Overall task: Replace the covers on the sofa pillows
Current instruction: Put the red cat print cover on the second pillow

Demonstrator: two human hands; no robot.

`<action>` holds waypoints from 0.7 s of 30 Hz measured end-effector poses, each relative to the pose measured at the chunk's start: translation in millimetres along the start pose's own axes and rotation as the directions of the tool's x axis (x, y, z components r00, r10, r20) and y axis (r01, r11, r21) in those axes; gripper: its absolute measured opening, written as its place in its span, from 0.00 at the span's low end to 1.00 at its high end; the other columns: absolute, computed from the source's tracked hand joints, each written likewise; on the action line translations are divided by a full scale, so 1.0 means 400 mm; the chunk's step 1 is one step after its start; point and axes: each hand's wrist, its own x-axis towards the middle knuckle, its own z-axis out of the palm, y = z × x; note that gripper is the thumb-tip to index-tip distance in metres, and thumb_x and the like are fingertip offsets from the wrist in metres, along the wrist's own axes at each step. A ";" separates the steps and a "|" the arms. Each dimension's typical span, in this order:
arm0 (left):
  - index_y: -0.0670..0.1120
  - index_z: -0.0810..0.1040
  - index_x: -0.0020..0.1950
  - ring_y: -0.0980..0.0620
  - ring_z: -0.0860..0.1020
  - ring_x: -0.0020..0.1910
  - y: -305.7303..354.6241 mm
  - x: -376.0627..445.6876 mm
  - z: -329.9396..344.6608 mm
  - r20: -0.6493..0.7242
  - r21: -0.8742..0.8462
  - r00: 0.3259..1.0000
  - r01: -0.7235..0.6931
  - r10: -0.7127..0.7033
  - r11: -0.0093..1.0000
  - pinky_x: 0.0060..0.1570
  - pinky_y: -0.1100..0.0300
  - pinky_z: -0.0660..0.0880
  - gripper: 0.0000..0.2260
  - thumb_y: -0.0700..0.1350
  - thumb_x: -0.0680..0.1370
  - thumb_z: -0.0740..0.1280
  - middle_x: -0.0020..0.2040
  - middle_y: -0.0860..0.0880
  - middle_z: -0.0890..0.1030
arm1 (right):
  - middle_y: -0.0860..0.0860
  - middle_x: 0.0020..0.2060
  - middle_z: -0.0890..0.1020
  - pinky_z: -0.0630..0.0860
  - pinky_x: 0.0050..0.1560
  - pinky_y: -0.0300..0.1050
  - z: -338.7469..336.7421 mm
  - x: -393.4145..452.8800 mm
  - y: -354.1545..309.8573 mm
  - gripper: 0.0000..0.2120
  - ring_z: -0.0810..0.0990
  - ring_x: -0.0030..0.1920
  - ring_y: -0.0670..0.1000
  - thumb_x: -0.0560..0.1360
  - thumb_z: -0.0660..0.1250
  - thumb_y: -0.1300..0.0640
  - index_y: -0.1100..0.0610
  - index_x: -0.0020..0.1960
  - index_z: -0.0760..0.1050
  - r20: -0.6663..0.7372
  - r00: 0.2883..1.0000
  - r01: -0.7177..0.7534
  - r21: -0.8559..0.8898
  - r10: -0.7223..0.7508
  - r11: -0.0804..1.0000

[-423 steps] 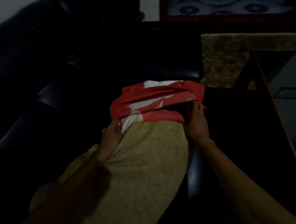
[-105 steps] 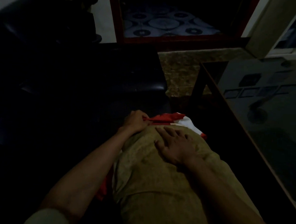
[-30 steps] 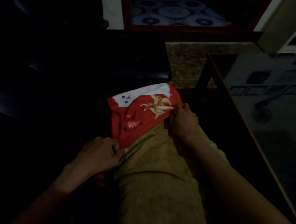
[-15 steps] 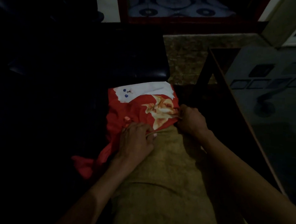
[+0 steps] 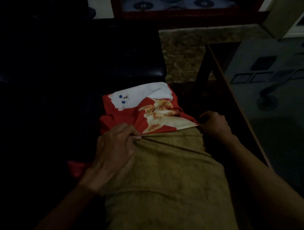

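Observation:
A long olive-tan pillow [image 5: 172,178] lies lengthwise on the dark sofa, running from the bottom of the view toward the middle. A red cover printed with a white cat and an orange cat [image 5: 130,111] is drawn over its far end. My left hand [image 5: 113,148] grips the cover's open edge on the left side of the pillow. My right hand [image 5: 213,124] pinches the same edge at the right corner. A bunch of red cloth [image 5: 75,168] hangs out beside my left wrist.
The black leather sofa seat [image 5: 115,59] fills the left and far side. A glass-topped coffee table with a dark wooden frame [image 5: 226,80] stands close on the right. A patterned floor strip [image 5: 181,51] shows between them.
My left hand slid from the cover's lower left corner up onto the pillow and took the cover's edge. The cover has come slightly further down over the pillow. My right hand stayed at the right corner.

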 end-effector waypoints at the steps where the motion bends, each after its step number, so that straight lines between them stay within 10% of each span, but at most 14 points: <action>1: 0.52 0.80 0.42 0.59 0.75 0.40 -0.005 0.003 -0.004 -0.012 0.006 1.000 0.004 -0.003 1.000 0.35 0.64 0.69 0.11 0.48 0.75 0.58 0.40 0.57 0.79 | 0.54 0.53 0.85 0.80 0.54 0.49 -0.005 -0.011 0.010 0.16 0.83 0.53 0.55 0.74 0.76 0.51 0.54 0.60 0.82 0.028 1.000 -0.005 0.041 0.004 0.999; 10: 0.48 0.80 0.43 0.47 0.80 0.42 -0.135 0.096 -0.077 -0.252 -0.061 0.942 0.212 -0.221 0.975 0.42 0.57 0.73 0.11 0.32 0.71 0.68 0.43 0.47 0.81 | 0.42 0.40 0.80 0.73 0.36 0.28 -0.047 -0.180 -0.114 0.09 0.77 0.37 0.37 0.74 0.74 0.60 0.50 0.52 0.81 -0.379 0.885 0.393 0.292 -0.272 0.872; 16: 0.52 0.80 0.42 0.50 0.80 0.46 -0.109 0.073 -0.044 0.113 0.033 0.933 0.339 -0.341 0.940 0.45 0.58 0.74 0.07 0.42 0.73 0.76 0.43 0.55 0.79 | 0.51 0.41 0.85 0.77 0.47 0.44 0.178 -0.224 -0.009 0.06 0.84 0.47 0.54 0.74 0.69 0.59 0.50 0.40 0.80 -0.146 0.985 -0.022 0.396 0.086 0.918; 21: 0.52 0.78 0.52 0.53 0.79 0.47 -0.042 0.105 -0.014 0.156 0.060 0.948 0.270 -0.276 0.961 0.47 0.57 0.76 0.09 0.49 0.75 0.74 0.48 0.54 0.81 | 0.50 0.50 0.81 0.73 0.51 0.44 0.169 -0.204 -0.009 0.10 0.79 0.51 0.49 0.77 0.70 0.62 0.56 0.58 0.77 -0.178 0.984 0.081 0.531 0.018 0.844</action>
